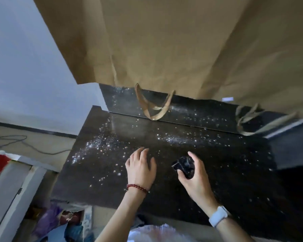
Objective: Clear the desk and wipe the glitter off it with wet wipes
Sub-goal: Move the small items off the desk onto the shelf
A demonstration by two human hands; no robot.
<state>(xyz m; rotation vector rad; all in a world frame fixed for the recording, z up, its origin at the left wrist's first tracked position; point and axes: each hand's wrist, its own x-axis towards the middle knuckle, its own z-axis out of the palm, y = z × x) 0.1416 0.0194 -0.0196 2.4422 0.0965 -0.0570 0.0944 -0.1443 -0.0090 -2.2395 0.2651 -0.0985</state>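
A dark desk top (217, 172) is strewn with silver glitter (98, 145), thickest at its left and across the middle. My left hand (141, 166) lies flat on the desk, palm down, fingers slightly spread, holding nothing; a red bead bracelet is on its wrist. Just to its right, my right hand (192, 173) grips a small black shiny object (184, 165) a little above the surface; I cannot tell what the object is. A white watch is on that wrist. No wet wipes are visible.
A large brown paper bag (164, 41) fills the top of the view, its handles (154, 105) hanging over the desk's back panel. The white wall is at left. Cables, cloth and clutter lie on the floor below the desk's left edge.
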